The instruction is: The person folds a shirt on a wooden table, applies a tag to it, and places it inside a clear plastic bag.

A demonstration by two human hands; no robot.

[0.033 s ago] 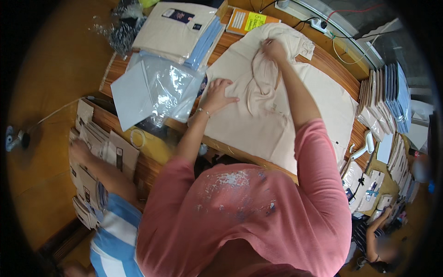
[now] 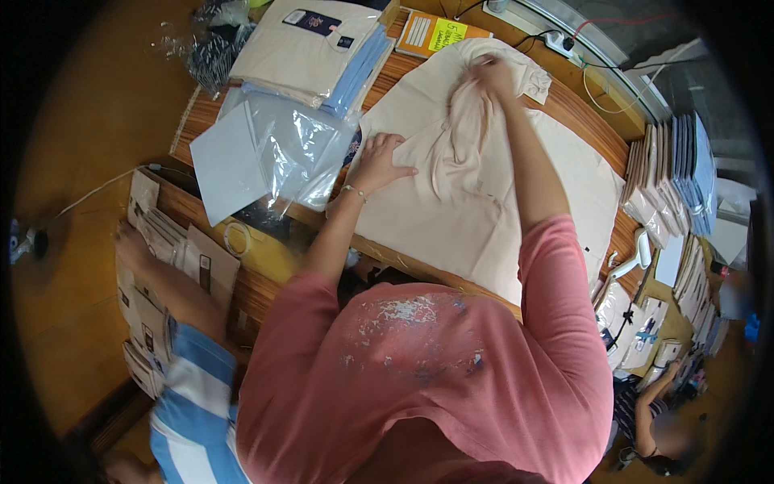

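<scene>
A cream garment [image 2: 451, 218] lies spread over the wooden table, with a gathered ridge of cloth running up its middle toward the far side. My left hand [image 2: 383, 164] rests on its left part, fingers and thumb apart. At the far end, my right hand [image 2: 490, 74] is closed on the bunched cloth; its fingers are slightly blurred. Beside that hand, a ruffled part of the garment [image 2: 534, 84] sits near the table's far edge. To the left of my left hand lie transparent plastic bags [image 2: 302, 149] and a white sheet of card [image 2: 230, 165].
A stack of folded cream and blue garments [image 2: 302, 52] stands far left, next to an orange-and-white box [image 2: 435, 34]. Bagged garments [image 2: 657, 177] and a white handled tool [image 2: 637, 254] lie right. A co-worker's arm [image 2: 173, 278] reaches over packed garments at left.
My right hand has shifted a little to the right and away from me, and the gathered cloth has stretched with it. My left hand stays nearly in place on the garment.
</scene>
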